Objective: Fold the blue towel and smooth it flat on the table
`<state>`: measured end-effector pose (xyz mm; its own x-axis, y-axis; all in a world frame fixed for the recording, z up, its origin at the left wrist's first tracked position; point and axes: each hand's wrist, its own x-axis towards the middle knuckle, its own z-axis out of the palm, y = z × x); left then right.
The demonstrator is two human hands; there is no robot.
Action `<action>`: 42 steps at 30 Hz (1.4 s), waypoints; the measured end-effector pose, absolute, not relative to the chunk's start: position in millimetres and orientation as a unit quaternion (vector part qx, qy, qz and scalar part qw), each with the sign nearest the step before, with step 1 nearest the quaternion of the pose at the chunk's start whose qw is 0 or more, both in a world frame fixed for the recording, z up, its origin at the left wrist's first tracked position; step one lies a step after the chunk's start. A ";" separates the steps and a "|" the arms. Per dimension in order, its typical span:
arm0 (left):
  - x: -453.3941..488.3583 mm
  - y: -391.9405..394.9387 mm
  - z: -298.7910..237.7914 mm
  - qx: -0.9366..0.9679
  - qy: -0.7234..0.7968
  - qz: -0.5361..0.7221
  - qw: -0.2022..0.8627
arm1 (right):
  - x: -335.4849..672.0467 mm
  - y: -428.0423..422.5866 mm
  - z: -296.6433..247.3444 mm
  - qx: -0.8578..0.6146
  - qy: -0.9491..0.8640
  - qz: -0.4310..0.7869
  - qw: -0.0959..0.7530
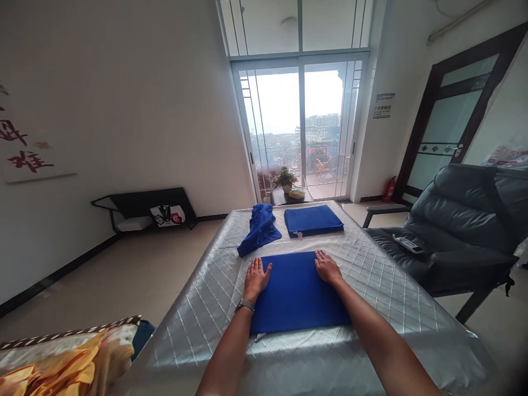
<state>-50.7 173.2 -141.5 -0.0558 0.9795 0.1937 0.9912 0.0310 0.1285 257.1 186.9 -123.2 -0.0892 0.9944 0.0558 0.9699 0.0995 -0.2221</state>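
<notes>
On the quilted table cover [383, 286], near its front edge, the folded blue towel [297, 297] lies under left hand [256, 278] and right hand [327, 267], fingers flat, open; probably soft, light, best gripped by corners.

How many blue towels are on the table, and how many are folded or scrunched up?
Folded blue towels: 2, the near towel under the left hand and right hand, and the far towel
Scrunched blue towel: 1
Total: 3
</notes>
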 end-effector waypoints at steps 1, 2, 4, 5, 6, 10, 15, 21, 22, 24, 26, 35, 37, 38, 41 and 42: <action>-50.0 173.8 -142.3 -0.684 -0.720 -0.116 0.022 | 257.3 187.4 -123.7 -0.667 -0.737 0.061 0.093; -49.6 174.4 -143.1 -0.681 -0.722 -0.118 0.018 | 257.5 188.0 -124.3 -0.666 -0.738 0.060 0.089; -49.3 175.6 -144.7 -0.677 -0.726 -0.123 0.012 | 257.9 188.9 -125.4 -0.665 -0.739 0.059 0.084; -49.4 176.0 -145.4 -0.676 -0.726 -0.127 0.011 | 257.9 189.2 -125.6 -0.666 -0.739 0.058 0.082; -49.5 176.2 -145.9 -0.675 -0.726 -0.131 0.011 | 257.7 189.3 -125.3 -0.667 -0.739 0.056 0.080; -49.2 175.6 -145.9 -0.674 -0.725 -0.142 0.012 | 253.5 185.8 -119.1 -0.669 -0.739 0.029 0.074; -48.7 176.0 -146.8 -0.672 -0.726 -0.142 0.021 | 247.8 169.2 -108.4 -0.645 -0.760 -0.012 0.080; -50.9 180.9 -152.6 -0.676 -0.723 -0.138 0.032 | 255.1 135.5 -117.4 -0.655 -0.749 0.055 0.075; -50.9 181.2 -153.0 -0.675 -0.724 -0.139 0.034 | 256.6 131.2 -120.0 -0.652 -0.752 0.066 0.071; -50.2 180.7 -152.5 -0.675 -0.723 -0.139 0.036 | 258.3 125.0 -123.4 -0.650 -0.753 0.078 0.071; -49.4 178.7 -150.4 -0.677 -0.722 -0.136 0.041 | 258.2 121.9 -124.0 -0.652 -0.750 0.081 0.078; -25.2 162.2 -127.2 -0.719 -0.631 -0.235 0.171 | 257.2 119.1 -119.2 -0.647 -0.747 0.106 0.108; 6.9 157.8 -122.2 -0.739 -0.610 -0.245 0.148 | 257.0 118.7 -118.8 -0.647 -0.746 0.106 0.114; 27.1 155.3 -120.8 -0.752 -0.599 -0.243 0.130 | 257.0 118.5 -118.6 -0.649 -0.744 0.105 0.116; 90.8 145.7 -122.7 -0.806 -0.542 -0.224 0.084 | 257.9 117.8 -119.2 -0.649 -0.745 0.102 0.117; 108.8 142.0 -125.3 -0.821 -0.524 -0.214 0.072 | 258.6 117.7 -119.9 -0.644 -0.750 0.099 0.116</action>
